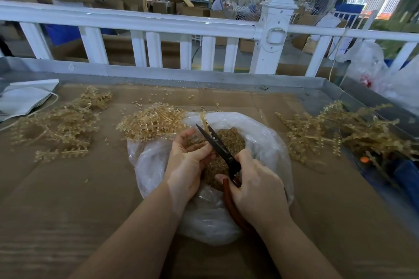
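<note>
A wide worktop (68, 210) lined with brown cardboard fills the view, and a clear plastic bag (260, 138) lies open at its middle. Beyond the bag, past the far edge of the worktop, runs a white fence railing (140, 22).

Three loose heaps of amber plastic sprigs surround the bag. The left heap (61, 127) is well to the left of the bag, the centre heap (154, 120) touches its far left rim, and the right heap (340, 129) is spread out to its right.

Both of the person's hands are over the bag. The left hand (186, 161) is over the bag's left side, palm up and fingers curled inward beside the blades. I cannot tell whether it grips anything. The right hand (256, 188) is over the bag's near right side, fingers wrapped tightly around the reddish handles of black scissors (217, 145).

The scissors point away from the person over the bag's mouth, blades slightly apart. One thin sprig (203, 119) stands at the blade tips.

Inside the bag, under the blades, is a mound of small amber pieces (233, 140).
</note>
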Motion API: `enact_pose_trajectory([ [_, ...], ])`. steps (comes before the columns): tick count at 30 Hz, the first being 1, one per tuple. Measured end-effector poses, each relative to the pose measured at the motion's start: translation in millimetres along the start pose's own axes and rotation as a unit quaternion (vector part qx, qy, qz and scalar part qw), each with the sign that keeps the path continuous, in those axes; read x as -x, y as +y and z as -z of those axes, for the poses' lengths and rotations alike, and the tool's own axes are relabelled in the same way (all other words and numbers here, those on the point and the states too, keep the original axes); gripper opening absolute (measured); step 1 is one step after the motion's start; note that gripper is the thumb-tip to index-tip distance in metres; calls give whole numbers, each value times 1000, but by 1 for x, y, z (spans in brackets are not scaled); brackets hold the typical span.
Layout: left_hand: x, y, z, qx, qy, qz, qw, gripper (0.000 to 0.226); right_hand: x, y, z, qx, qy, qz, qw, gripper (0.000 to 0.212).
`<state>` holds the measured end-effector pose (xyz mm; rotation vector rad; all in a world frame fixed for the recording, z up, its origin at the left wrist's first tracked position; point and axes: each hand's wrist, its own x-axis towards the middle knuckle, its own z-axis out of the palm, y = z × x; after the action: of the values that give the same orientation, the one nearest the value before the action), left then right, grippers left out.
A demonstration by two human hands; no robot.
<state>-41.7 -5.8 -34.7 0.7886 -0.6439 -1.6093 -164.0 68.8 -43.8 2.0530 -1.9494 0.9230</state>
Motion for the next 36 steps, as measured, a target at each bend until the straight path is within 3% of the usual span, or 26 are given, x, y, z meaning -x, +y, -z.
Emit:
enact_pose_trajectory([
  [3, 1, 0, 1, -3, -20, 0, 1000, 50, 1, 1, 0, -2, -9, 3, 1000, 38],
  [14, 2, 4, 3, -1, -70, 36, 997, 40, 3, 3, 4, -29, -16, 18, 999, 43],
  [23, 3, 6, 5, 51, -87, 42, 994, 21, 2, 4, 12, -55, -18, 10, 998, 37],
  [36, 3, 4, 5, -15, -93, 5, 996, 25, -3, -1, 20, -79, -83, -19, 993, 35],
])
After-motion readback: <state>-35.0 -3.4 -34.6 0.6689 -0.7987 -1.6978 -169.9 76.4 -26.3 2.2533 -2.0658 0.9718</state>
